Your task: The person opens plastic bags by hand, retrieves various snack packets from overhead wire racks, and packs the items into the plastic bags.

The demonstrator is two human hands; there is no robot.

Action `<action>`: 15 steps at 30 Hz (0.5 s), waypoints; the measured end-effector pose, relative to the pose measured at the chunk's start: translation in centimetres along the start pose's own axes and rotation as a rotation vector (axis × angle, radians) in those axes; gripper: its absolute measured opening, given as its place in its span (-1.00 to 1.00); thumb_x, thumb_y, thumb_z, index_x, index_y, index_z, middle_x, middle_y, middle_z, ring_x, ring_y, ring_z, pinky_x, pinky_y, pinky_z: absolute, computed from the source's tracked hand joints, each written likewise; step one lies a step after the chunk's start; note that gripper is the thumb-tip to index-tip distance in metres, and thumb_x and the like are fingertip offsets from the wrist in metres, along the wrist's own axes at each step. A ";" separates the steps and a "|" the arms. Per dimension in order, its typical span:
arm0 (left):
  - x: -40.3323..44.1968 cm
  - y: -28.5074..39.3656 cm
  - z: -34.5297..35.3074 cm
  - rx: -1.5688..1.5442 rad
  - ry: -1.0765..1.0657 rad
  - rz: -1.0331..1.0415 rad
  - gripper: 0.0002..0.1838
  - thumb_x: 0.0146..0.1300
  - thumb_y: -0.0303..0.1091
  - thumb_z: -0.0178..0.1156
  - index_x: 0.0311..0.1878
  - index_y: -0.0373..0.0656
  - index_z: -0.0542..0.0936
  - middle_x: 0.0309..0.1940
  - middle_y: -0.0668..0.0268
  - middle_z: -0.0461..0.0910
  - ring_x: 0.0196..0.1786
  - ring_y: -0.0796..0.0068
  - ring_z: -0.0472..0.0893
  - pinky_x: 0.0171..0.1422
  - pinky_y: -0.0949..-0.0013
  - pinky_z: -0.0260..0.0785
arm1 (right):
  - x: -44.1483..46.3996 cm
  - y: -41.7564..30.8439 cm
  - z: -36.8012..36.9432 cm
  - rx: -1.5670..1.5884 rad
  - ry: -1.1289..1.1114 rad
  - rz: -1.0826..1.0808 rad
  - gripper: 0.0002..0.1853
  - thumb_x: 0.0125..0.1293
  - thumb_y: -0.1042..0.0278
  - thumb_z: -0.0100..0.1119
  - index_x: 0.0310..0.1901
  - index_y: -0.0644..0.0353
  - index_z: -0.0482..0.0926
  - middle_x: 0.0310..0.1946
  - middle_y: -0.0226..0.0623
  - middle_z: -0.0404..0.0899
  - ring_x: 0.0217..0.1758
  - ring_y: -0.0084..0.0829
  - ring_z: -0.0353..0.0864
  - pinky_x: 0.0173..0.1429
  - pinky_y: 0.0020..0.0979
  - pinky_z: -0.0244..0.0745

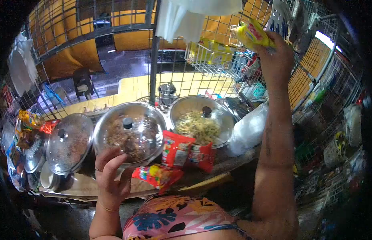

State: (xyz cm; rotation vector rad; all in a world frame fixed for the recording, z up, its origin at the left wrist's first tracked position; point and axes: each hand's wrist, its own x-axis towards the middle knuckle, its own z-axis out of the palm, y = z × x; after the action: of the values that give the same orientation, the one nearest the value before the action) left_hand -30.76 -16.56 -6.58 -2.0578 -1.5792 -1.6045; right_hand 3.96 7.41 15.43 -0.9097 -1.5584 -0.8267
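Raised at the upper right, my right hand [276,60] grips a yellow packet [254,35] with red markings, beside the wire grid. My left hand [112,170] is low at centre left, fingers apart and partly curled, with nothing in it. It is in front of a glass-lidded pot [130,132] of dark food. Red snack packets [177,149] lie to its right, and a red and yellow packet [158,176] is nearest. A second lidded pot [202,122] holds pale yellow-green food. Another lidded pot [70,144] stands to the left.
A wire grid [154,68] rises behind the pots. On it hangs a wire basket [212,60] with yellow packets. White plastic bags [180,20] hang at the top. A clear plastic bag [250,130] lies right of the pots. Beyond the grid is a yellow ledge [138,90].
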 end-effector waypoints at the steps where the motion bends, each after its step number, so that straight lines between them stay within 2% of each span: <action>1: -0.1 0.4 1.3 0.017 -0.002 -0.016 -0.56 0.03 -0.53 0.44 0.02 -0.13 0.56 0.11 0.07 0.51 0.10 0.13 0.56 0.16 0.19 0.46 | 1.2 2.6 2.1 -0.048 -0.031 -0.017 -0.53 -0.04 0.27 0.56 -0.02 0.00 0.68 -0.20 -0.19 0.74 -0.06 -0.17 0.71 0.01 -0.15 0.58; 3: 0.1 1.2 3.4 0.061 0.005 -0.045 -0.58 0.02 -0.56 0.44 -0.02 -0.14 0.58 0.10 0.08 0.52 0.09 0.13 0.57 0.14 0.22 0.48 | 3.0 5.7 5.8 0.051 -0.240 -0.007 -0.52 -0.02 0.24 0.54 0.00 -0.02 0.67 -0.19 -0.20 0.74 -0.04 -0.17 0.71 0.05 -0.16 0.57; 4: 0.3 1.9 4.3 0.069 0.039 -0.048 -0.61 0.00 -0.58 0.43 -0.05 -0.16 0.61 0.05 0.09 0.54 -0.03 0.18 0.61 0.06 0.23 0.51 | 3.6 7.0 8.2 0.103 -0.346 0.000 -0.52 -0.01 0.22 0.53 0.02 -0.03 0.67 -0.19 -0.21 0.74 -0.03 -0.16 0.70 0.07 -0.16 0.57; 6: 0.1 2.4 5.1 0.059 0.030 -0.062 -0.63 0.00 -0.57 0.44 -0.07 -0.16 0.62 0.02 0.08 0.56 -0.05 0.17 0.62 0.03 0.24 0.52 | 4.1 8.7 12.3 0.289 -0.613 0.017 -0.56 0.05 0.52 0.40 0.04 0.22 0.60 -0.10 -0.29 0.71 -0.06 -0.51 0.64 0.09 -0.44 0.50; 7: 0.1 2.5 5.2 0.055 0.025 -0.066 -0.63 0.00 -0.57 0.44 -0.08 -0.16 0.62 0.01 0.08 0.56 -0.06 0.17 0.62 0.02 0.24 0.52 | 4.1 9.2 13.5 0.298 -0.764 0.016 -0.57 0.06 0.54 0.36 0.04 0.23 0.60 -0.09 -0.31 0.71 -0.05 -0.56 0.62 0.09 -0.47 0.49; 8: 0.2 2.6 5.1 0.086 -0.004 -0.081 -0.64 0.00 -0.56 0.44 -0.09 -0.16 0.63 -0.02 0.09 0.58 -0.06 0.16 0.63 0.02 0.24 0.52 | 4.0 9.6 14.7 0.289 -0.943 0.022 -0.57 0.08 0.54 0.33 0.05 0.21 0.59 -0.08 -0.28 0.70 -0.06 -0.51 0.62 0.10 -0.45 0.48; 10: 0.2 2.4 4.3 0.141 -0.071 -0.108 -0.65 0.00 -0.55 0.45 -0.10 -0.16 0.63 -0.07 0.10 0.60 -0.06 0.15 0.64 0.01 0.24 0.53 | 3.4 10.4 16.7 -0.099 -1.017 -0.186 -0.53 0.12 0.42 0.33 0.12 0.16 0.58 -0.04 -0.16 0.70 0.05 -0.30 0.66 0.13 -0.36 0.52; 13: -1.0 1.1 3.9 0.114 -0.067 -0.211 -0.70 0.01 -0.54 0.45 -0.14 -0.15 0.65 -0.13 0.12 0.64 -0.08 0.12 0.67 0.00 0.23 0.54 | 3.4 9.9 19.5 -0.528 -1.192 -0.019 -0.55 0.18 0.29 0.32 0.14 0.10 0.61 0.07 -0.09 0.66 0.18 -0.15 0.64 0.18 -0.19 0.57; 15: -1.7 0.0 3.9 0.092 -0.087 -0.263 -0.72 0.01 -0.55 0.44 -0.17 -0.15 0.65 -0.14 0.14 0.66 -0.09 0.12 0.68 -0.01 0.23 0.54 | 4.6 6.9 17.6 -0.853 -1.308 -0.306 -0.59 0.19 0.28 0.34 0.10 0.10 0.65 0.07 -0.11 0.66 0.17 -0.16 0.65 0.20 -0.15 0.57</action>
State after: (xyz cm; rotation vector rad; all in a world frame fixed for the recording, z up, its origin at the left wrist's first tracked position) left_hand -28.00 -15.26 -9.56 -1.9663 -1.9859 -1.5002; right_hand 1.66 26.60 17.44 -2.1399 -2.5301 -1.2488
